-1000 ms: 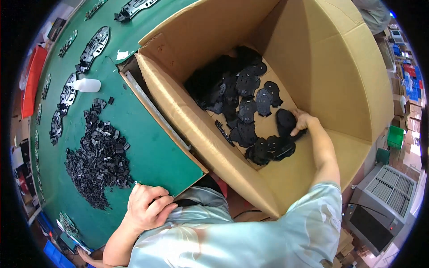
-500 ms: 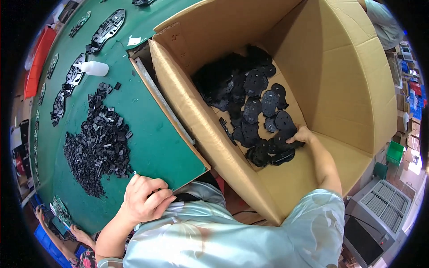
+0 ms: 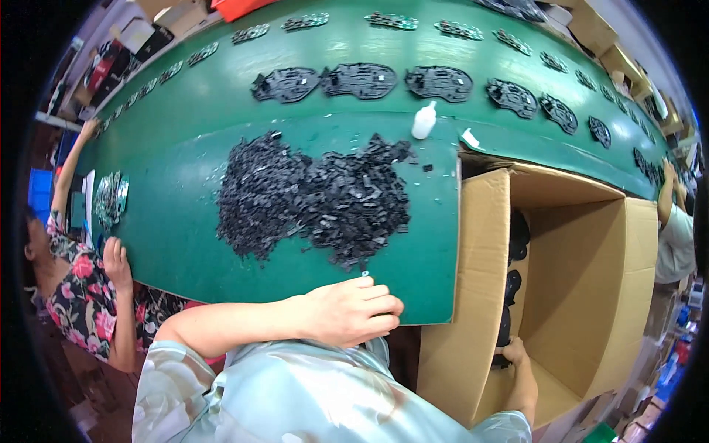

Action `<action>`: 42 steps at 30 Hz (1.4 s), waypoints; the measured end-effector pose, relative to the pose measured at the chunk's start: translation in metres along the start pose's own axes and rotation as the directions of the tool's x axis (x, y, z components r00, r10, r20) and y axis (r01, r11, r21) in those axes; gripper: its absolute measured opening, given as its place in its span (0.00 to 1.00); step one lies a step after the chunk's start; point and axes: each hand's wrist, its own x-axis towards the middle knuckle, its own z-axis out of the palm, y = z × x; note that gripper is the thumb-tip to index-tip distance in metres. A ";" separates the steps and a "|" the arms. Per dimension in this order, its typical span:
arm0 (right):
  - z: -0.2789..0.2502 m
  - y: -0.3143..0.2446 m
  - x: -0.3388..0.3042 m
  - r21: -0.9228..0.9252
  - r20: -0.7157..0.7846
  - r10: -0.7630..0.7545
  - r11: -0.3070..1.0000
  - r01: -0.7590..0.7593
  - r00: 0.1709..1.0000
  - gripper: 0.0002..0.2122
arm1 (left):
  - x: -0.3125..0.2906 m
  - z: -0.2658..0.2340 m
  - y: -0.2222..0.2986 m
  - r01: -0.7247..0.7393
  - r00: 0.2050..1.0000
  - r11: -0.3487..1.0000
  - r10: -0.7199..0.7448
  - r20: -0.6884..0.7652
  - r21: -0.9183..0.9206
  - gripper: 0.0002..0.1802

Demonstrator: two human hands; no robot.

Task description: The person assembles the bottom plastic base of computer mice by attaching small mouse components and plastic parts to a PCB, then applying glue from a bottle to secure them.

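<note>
My left hand (image 3: pixel 353 314) is closed at the near edge of the green table, beside a heap of small black plastic parts (image 3: pixel 354 196). A tiny pale tip (image 3: pixel 365 274) sticks out from its fingers against a little black piece; what it belongs to is hidden. My right hand (image 3: pixel 515 350) reaches down into a deep cardboard box (image 3: pixel 480 266) on the right, its fingers closed round the edge of a black plastic shell (image 3: pixel 502 362). The box wall hides part of these fingers. More black shells (image 3: pixel 519 236) lie inside, mostly covered by that wall.
A white squeeze bottle (image 3: pixel 424 121) stands behind the heap. Black moulded shells (image 3: pixel 360 80) and green circuit boards (image 3: pixel 391 21) form rows farther back. Left, a co-worker in a flowered top (image 3: pixel 88 288) sits by stacked boards (image 3: pixel 111 199); another person (image 3: pixel 676 229) is at far right.
The view has swung left, bringing the whole heap, the rows and the left co-worker in. My right hand remains in the box among the shells; my left stays closed by the heap.
</note>
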 end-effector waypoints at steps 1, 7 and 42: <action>-0.007 -0.003 -0.008 0.065 -0.013 -0.007 0.998 0.008 1.000 0.29 | -0.001 0.001 -0.001 0.005 1.000 1.000 -0.005 -0.016 -0.005 0.08; -0.074 -0.083 -0.093 0.309 -0.273 -0.168 0.917 0.252 0.947 0.26 | -0.008 0.003 -0.012 -0.052 0.995 0.992 0.041 -0.094 -0.113 0.11; 0.288 -0.686 -0.283 -0.339 0.357 -0.874 0.207 0.918 0.329 0.21 | -0.336 -0.192 -0.079 -0.179 -0.358 0.713 -0.689 -0.631 -0.677 0.11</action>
